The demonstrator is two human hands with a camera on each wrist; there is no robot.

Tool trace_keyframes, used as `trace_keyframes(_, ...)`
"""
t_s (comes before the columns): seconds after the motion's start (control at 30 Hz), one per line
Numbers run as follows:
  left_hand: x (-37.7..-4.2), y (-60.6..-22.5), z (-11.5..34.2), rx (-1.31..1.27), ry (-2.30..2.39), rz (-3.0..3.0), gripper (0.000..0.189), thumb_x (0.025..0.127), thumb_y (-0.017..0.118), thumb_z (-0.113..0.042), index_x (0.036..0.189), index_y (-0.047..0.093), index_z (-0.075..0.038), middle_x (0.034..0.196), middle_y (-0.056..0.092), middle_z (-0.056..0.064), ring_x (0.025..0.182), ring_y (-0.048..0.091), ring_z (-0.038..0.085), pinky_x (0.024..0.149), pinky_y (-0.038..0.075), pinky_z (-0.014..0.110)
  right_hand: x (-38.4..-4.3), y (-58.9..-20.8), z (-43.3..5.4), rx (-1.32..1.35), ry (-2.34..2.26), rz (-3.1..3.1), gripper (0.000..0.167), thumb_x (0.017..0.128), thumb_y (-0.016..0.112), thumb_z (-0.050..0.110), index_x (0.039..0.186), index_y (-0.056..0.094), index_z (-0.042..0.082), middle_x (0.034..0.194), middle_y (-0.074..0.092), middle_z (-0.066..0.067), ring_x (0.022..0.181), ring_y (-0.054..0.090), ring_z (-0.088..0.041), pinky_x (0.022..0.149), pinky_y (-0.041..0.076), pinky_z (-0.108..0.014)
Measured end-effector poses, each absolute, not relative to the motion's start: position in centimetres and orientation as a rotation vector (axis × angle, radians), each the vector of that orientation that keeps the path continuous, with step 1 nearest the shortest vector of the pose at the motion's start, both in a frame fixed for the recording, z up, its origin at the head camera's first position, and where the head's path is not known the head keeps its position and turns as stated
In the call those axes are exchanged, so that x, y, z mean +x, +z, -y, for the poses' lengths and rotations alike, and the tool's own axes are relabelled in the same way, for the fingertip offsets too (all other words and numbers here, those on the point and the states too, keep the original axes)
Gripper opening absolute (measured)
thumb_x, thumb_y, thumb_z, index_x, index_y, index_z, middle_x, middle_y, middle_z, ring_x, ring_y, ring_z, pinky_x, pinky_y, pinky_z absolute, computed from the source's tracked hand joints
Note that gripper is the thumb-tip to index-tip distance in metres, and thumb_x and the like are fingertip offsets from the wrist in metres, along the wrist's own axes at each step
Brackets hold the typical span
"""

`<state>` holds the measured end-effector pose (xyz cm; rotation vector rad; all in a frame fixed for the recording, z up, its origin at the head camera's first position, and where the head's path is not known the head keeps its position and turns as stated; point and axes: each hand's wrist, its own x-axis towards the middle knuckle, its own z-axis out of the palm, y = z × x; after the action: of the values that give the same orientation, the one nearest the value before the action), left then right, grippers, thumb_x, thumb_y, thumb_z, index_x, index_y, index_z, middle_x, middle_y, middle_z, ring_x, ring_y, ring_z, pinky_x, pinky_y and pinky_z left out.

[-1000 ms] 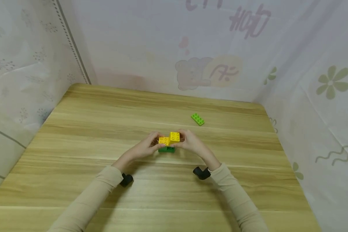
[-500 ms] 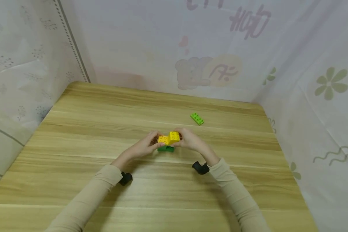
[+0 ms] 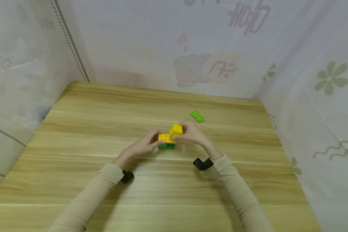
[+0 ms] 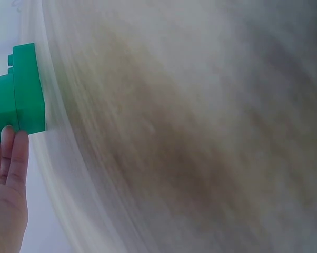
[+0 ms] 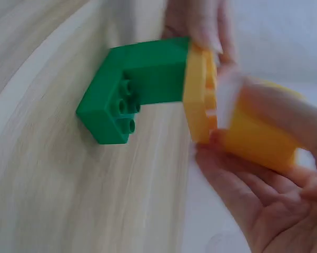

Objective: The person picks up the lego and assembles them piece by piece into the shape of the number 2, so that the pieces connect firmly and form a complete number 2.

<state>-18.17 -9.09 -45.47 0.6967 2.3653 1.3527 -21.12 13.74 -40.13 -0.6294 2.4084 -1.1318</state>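
Observation:
In the head view a flat yellow building brick (image 3: 163, 138) lies across the top of a stack of green building bricks (image 3: 166, 146). My left hand (image 3: 143, 144) grips the flat brick's left end, thumb in front and fingers behind. Its fingertips touch the green stack (image 4: 28, 89) in the left wrist view. A taller yellow brick (image 3: 176, 130) is pinched in my right hand (image 3: 192, 133), tilted over the flat brick's right end. The right wrist view shows this yellow brick (image 5: 266, 129) blurred, beside the studs of the flat one (image 5: 197, 100).
A light green flat eight-stud brick (image 3: 197, 116) lies on the wooden table (image 3: 127, 106) behind my right hand. Black wrist mounts (image 3: 202, 164) hang under both cuffs. Printed cloth walls (image 3: 150, 64) rise behind the table and at its sides.
My right hand has moved up and slightly right, tilting the taller yellow brick. More of the flat brick's right end shows. The left hand stays on the flat brick.

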Motion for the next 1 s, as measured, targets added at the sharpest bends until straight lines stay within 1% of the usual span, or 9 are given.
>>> trace_keyframes(0.1, -18.3, -45.4, 9.0, 0.698, 1.361, -2.363, 0.037, 0.094, 0.049, -0.033, 0.119, 0.042, -0.007, 0.111, 0.046, 0.010, 0.096, 0.048, 0.021, 0.084, 0.044, 0.032, -21.7, -40.3, -14.9, -0.438, -1.423, -2.253, 0.041, 0.082, 0.068, 0.014, 0.117, 0.055, -0.001, 0.105, 0.063, -0.017, 0.085, 0.061, -0.014, 0.086, 0.049, -0.045)
trace_keyframes(0.17, -18.4, -45.3, 9.0, 0.691, 1.364, -2.362, 0.036, 0.094, 0.050, -0.033, 0.119, 0.041, -0.008, 0.111, 0.046, 0.010, 0.096, 0.048, 0.021, 0.084, 0.044, 0.032, -21.9, -40.5, -15.4, -0.367, -1.522, -2.172, 0.041, 0.083, 0.067, 0.013, 0.119, 0.053, -0.001, 0.108, 0.061, -0.017, 0.089, 0.060, -0.014, 0.092, 0.044, -0.051)
trace_keyframes(0.2, -18.4, -45.3, 9.0, 0.694, 1.365, -2.362, 0.036, 0.094, 0.050, -0.032, 0.119, 0.041, -0.008, 0.112, 0.046, 0.011, 0.096, 0.048, 0.021, 0.084, 0.044, 0.032, -22.0, -40.7, -15.5, -0.356, -1.538, -2.143, 0.042, 0.083, 0.066, 0.014, 0.120, 0.052, -0.001, 0.110, 0.060, -0.016, 0.090, 0.059, -0.014, 0.093, 0.043, -0.050)
trace_keyframes(0.27, -18.3, -44.9, 9.0, 0.684, 1.368, -2.360, 0.036, 0.094, 0.050, -0.029, 0.120, 0.041, -0.006, 0.114, 0.045, 0.012, 0.097, 0.048, 0.022, 0.085, 0.043, 0.033, -21.9, -41.0, -15.6, -0.382, -1.498, -2.141, 0.043, 0.084, 0.066, 0.015, 0.121, 0.051, -0.001, 0.111, 0.060, -0.016, 0.092, 0.059, -0.013, 0.093, 0.045, -0.043)
trace_keyframes(0.43, -17.1, -42.2, 8.8, 0.682, 1.374, -2.333, 0.033, 0.095, 0.049, -0.017, 0.120, 0.041, 0.003, 0.114, 0.044, 0.018, 0.098, 0.048, 0.027, 0.086, 0.043, 0.036, -20.9, -41.6, -14.7, -0.548, -1.347, -2.260, 0.042, 0.082, 0.069, 0.015, 0.117, 0.054, -0.001, 0.108, 0.062, -0.016, 0.087, 0.060, -0.015, 0.078, 0.051, -0.028)
trace_keyframes(0.53, -16.9, -41.8, 8.8, 0.695, 1.366, -2.329, 0.032, 0.095, 0.048, -0.014, 0.120, 0.041, 0.004, 0.112, 0.044, 0.019, 0.098, 0.048, 0.027, 0.086, 0.043, 0.036, -20.3, -41.3, -13.9, -0.611, -1.238, -2.355, 0.046, 0.081, 0.070, 0.016, 0.120, 0.053, -0.001, 0.108, 0.062, -0.015, 0.087, 0.060, -0.016, 0.076, 0.052, -0.026)
trace_keyframes(0.7, -17.7, -44.2, 8.8, 0.684, 1.368, -2.339, 0.033, 0.095, 0.048, -0.018, 0.122, 0.040, 0.001, 0.115, 0.043, 0.018, 0.099, 0.048, 0.026, 0.086, 0.043, 0.037, -19.9, -40.7, -12.8, -0.683, -1.012, -2.508, 0.051, 0.079, 0.071, 0.018, 0.122, 0.052, -0.003, 0.104, 0.062, -0.013, 0.085, 0.058, -0.017, 0.074, 0.051, -0.025)
trace_keyframes(0.83, -18.1, -45.3, 8.8, 0.698, 1.386, -2.340, 0.034, 0.095, 0.049, -0.024, 0.121, 0.041, -0.004, 0.115, 0.044, 0.015, 0.098, 0.048, 0.024, 0.085, 0.043, 0.035, -19.7, -40.3, -12.3, -0.615, -0.948, -2.558, 0.050, 0.078, 0.072, 0.016, 0.120, 0.053, -0.003, 0.098, 0.063, -0.012, 0.080, 0.055, -0.016, 0.070, 0.049, -0.024)
trace_keyframes(1.0, -18.1, -45.5, 9.0, 0.698, 1.385, -2.330, 0.035, 0.094, 0.050, -0.029, 0.120, 0.041, -0.007, 0.113, 0.044, 0.012, 0.096, 0.048, 0.021, 0.084, 0.044, 0.032, -19.4, -40.3, -12.0, -0.563, -0.891, -2.577, 0.050, 0.078, 0.073, 0.017, 0.120, 0.054, -0.002, 0.099, 0.063, -0.012, 0.081, 0.056, -0.016, 0.070, 0.049, -0.023)
